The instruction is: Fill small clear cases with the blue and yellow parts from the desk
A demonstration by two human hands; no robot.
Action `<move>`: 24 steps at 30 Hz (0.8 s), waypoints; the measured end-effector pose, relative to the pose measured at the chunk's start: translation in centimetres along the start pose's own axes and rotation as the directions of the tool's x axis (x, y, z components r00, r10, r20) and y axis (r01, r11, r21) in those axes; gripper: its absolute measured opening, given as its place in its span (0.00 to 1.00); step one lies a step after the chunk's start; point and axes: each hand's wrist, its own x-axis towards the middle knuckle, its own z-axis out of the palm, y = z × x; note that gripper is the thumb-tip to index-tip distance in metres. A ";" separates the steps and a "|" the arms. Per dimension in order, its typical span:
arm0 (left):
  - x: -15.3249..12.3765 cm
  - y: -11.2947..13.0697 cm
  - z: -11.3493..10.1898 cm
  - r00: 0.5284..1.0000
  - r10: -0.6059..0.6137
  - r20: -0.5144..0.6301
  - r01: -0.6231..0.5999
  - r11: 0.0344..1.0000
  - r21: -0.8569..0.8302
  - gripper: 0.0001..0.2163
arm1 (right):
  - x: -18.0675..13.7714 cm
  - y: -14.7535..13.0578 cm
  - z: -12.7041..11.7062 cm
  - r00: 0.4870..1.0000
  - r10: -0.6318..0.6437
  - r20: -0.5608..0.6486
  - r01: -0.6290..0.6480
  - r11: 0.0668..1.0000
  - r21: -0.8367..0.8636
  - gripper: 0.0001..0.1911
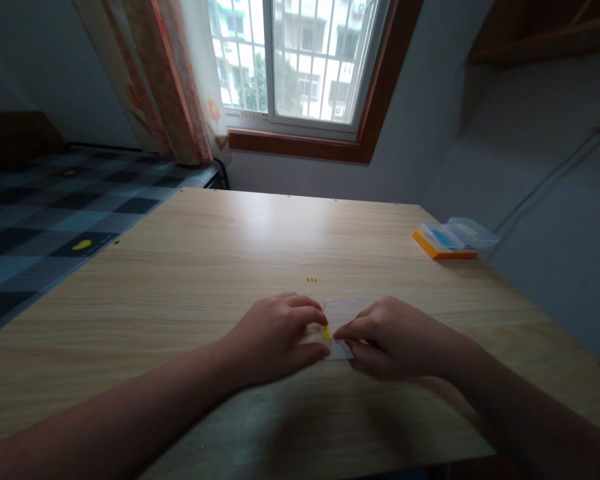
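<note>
Left hand: The left hand (275,333) rested on the desk (180,280) near centre, fingers curled and closed against the left edge of a small clear plastic bag (341,312).
Right hand: The right hand (390,337) lay just right of it, thumb and forefinger pinched shut at the same bag edge.
Item held: A small yellow piece (326,331) sat between the two sets of fingertips at the bag's left edge; whether either hand gripped it or only the bag could not be told.
Loose pieces: Three tiny yellow beads (312,279) lay on the desk just beyond the hands, apart from them.
Far right: An orange-based box with clear lid (447,239) sat by the wall.
Step in hand, as judged: working the yellow piece at the bag's mouth.
Next move, as judged: a steady hold on the bag and a fine pinch on the piece.
</note>
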 end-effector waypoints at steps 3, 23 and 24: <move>0.0 -0.1 0.1 1.000 0.006 -0.008 -0.006 1.000 0.004 0.11 | 0.0 0.0 0.1 1.000 0.007 -0.003 -0.007 1.000 -0.006 0.11; 0.1 0.1 0.0 1.000 -0.002 -0.001 0.002 1.000 -0.005 0.12 | 0.2 -0.3 0.3 1.000 0.005 0.021 -0.004 1.000 -0.022 0.08; 0.1 0.1 0.0 1.000 0.000 0.000 0.000 1.000 -0.004 0.12 | 0.2 -0.3 0.3 1.000 0.006 0.022 -0.006 1.000 -0.023 0.08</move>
